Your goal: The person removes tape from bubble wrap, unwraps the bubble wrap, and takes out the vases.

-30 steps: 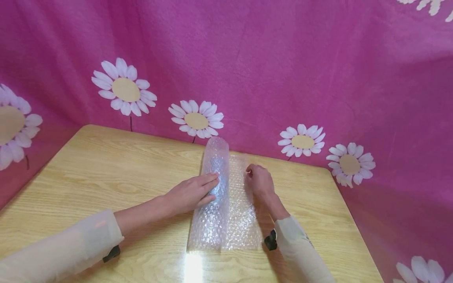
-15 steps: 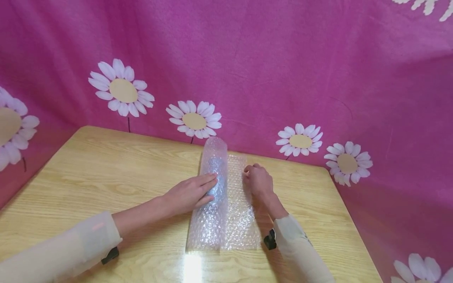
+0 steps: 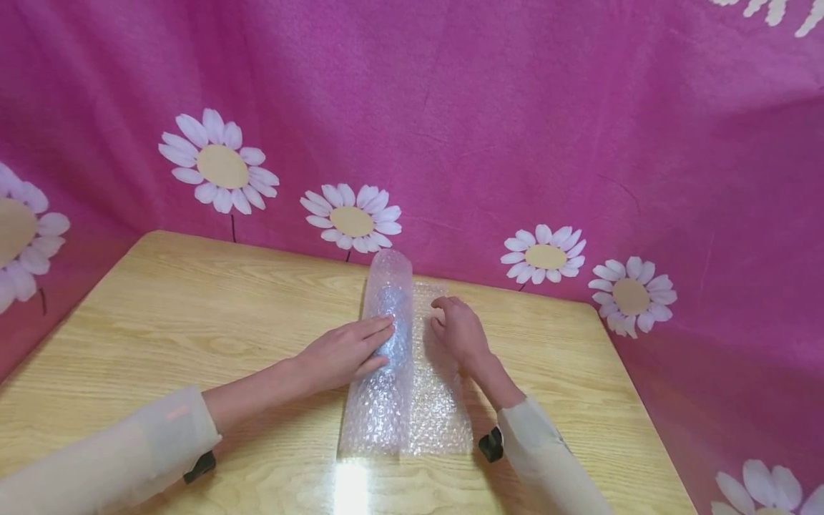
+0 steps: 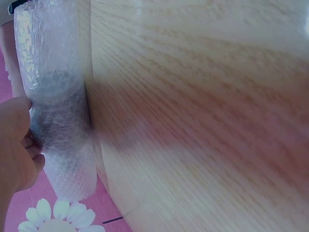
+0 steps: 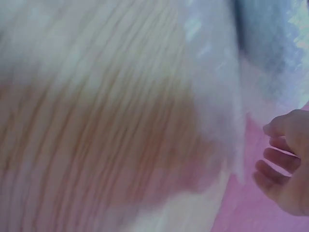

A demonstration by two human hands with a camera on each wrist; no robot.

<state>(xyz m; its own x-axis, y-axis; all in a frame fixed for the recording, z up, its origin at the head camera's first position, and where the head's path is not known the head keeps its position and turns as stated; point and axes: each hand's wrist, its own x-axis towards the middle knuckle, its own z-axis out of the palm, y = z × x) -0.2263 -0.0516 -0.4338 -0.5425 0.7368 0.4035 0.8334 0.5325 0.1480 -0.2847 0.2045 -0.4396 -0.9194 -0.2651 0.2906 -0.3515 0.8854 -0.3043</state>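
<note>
A roll of clear bubble wrap [image 3: 376,415] lies lengthwise on the wooden table, with a bluish-grey object [image 3: 397,347] showing dimly through its layers. What that object is cannot be told. My left hand [image 3: 341,350] rests on the roll's middle, fingers stretched across it. A flat flap of bubble wrap [image 3: 440,418] extends from the roll to the right. Above this flap is my right hand [image 3: 462,332], its fingers loosely bent and apart. In the right wrist view nothing shows between the right fingers [image 5: 280,159].
The wooden table [image 3: 212,315] carries the roll near its far edge. A pink cloth [image 3: 450,129] printed with white daisies hangs behind and at both sides. Small black devices show under both sleeves, such as the right device [image 3: 491,445].
My right hand has let go of the flap's right edge and moved left over the flap, its fingers loosening. My left hand has stayed on the roll.
</note>
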